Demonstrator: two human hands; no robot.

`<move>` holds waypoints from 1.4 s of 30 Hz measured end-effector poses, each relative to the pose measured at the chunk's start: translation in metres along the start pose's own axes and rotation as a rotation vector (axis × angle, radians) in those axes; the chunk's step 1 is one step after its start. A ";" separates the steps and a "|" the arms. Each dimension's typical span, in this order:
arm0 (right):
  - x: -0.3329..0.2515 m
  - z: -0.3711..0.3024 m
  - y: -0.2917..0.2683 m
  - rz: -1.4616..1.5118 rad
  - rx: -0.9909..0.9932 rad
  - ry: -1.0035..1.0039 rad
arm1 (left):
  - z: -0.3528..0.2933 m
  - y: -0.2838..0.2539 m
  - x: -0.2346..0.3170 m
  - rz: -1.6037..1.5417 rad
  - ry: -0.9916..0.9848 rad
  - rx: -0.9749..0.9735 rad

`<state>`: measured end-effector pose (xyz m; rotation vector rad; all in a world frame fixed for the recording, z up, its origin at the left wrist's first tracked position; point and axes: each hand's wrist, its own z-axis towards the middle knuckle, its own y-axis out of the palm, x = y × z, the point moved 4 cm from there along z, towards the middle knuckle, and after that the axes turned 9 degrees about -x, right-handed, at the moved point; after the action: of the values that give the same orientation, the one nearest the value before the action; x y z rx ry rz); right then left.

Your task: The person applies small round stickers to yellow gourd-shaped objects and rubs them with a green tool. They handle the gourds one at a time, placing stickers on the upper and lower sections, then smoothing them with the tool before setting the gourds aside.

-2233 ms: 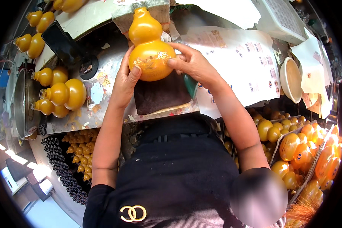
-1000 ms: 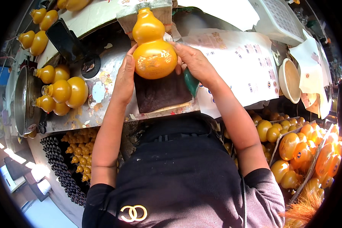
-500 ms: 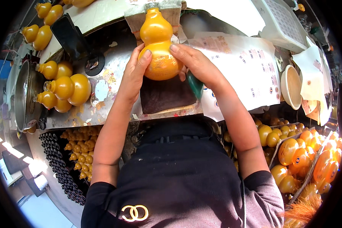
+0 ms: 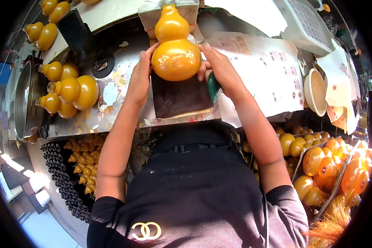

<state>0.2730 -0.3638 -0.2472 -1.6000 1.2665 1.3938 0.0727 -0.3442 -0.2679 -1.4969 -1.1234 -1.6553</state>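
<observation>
A glossy yellow gourd-shaped bottle (image 4: 175,64) with a clear glass neck lies in front of me, its neck pointing away. Pale decorative markings run across its wide lower bulb. My left hand (image 4: 140,78) presses along the bulb's left side, thumb and fingers close together. On the other side my right hand (image 4: 225,72) bears against the bulb with its fingertips. Under that hand's fingers sits a flat green piece (image 4: 213,87), partly hidden; its kind is unclear. A dark pad (image 4: 180,99) lies beneath, nearer to me.
More yellow gourd bottles (image 4: 69,90) stand at left beside a metal pan (image 4: 22,101) and a phone on a stand (image 4: 74,35). Printed sheets (image 4: 264,78) cover the right side, near a pale bowl (image 4: 316,93). Crated bottles (image 4: 314,161) sit below the worktop.
Both thumbs have slid off the bulb's front to its sides, uncovering the pale markings. The bottle has shifted slightly away from me and to the right.
</observation>
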 end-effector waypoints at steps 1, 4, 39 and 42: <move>0.000 -0.002 0.001 0.011 0.001 -0.033 | -0.004 0.004 0.002 0.021 0.057 -0.039; 0.003 -0.002 0.003 -0.047 0.024 -0.046 | -0.009 0.010 0.010 0.153 0.087 -0.079; -0.006 -0.028 -0.007 0.761 0.380 -0.251 | -0.011 0.002 0.014 0.141 -0.001 -0.226; -0.037 -0.051 0.015 -0.229 0.469 -0.471 | -0.011 -0.002 0.014 0.147 -0.021 -0.206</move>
<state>0.2767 -0.4064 -0.1988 -0.9881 0.9935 1.1329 0.0639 -0.3522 -0.2547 -1.6865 -0.8513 -1.6969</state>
